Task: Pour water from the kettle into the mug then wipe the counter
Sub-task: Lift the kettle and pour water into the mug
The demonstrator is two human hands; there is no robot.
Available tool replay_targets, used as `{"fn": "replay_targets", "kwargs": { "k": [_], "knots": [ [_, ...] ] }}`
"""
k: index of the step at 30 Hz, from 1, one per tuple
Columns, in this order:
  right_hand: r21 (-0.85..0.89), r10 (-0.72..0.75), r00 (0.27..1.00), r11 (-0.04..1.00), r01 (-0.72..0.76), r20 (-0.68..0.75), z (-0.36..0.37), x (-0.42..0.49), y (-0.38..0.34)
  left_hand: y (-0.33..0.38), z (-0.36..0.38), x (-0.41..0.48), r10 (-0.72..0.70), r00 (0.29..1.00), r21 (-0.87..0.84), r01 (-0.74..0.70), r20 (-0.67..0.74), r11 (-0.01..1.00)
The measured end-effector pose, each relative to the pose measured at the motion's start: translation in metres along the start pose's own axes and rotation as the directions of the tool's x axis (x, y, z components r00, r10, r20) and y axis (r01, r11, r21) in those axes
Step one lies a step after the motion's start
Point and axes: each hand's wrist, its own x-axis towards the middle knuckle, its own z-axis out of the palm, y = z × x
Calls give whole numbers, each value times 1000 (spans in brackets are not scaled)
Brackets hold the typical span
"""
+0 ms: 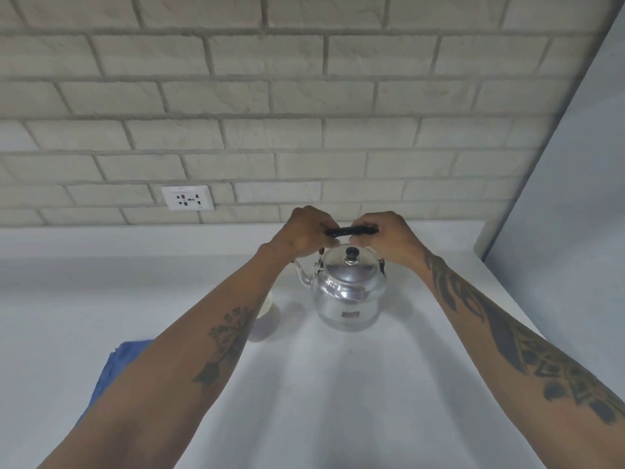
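Left hand (302,231) and right hand (389,235) both closed around the black handle (350,230) of the kettle (348,292), one at each end, fingers curled over the bar. Kettle sits upright on the tabletop (338,384), base apparently in full contact; no lift evident.

Step in hand: taking hold of the kettle, before the pour. Mug (267,304) stands just left of the kettle, under the spout (302,274), mostly hidden by my left forearm; only a pale rim and side show. Contents cannot be seen.

Next move, as I judge it: raise the kettle, swing the spout over the mug, tip slowly. Lid (351,265) is loose-looking, so a steep tilt risks it sliding.

Materials: kettle polished metal, round-bodied, domed lid with dark knob, curved gooseneck spout. Tabletop smooth, matte, pale grey. Blue cloth (111,374), soft and crumpled, lies well left of the kettle and nearer me, for wiping.
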Motion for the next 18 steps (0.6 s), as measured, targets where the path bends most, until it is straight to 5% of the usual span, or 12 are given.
{"fn": "replay_targets", "kwargs": {
  "k": [13, 18],
  "knots": [
    [125, -130, 989, 985, 121, 70, 36, -30, -54, -52, -43, -66, 62, 998, -205, -64, -15, 977],
    [63, -145, 985, 988, 140, 89, 33, -29, -68, -102, -63, -98, 8, 977, -213, -54, -212, 976]
  ]
}}
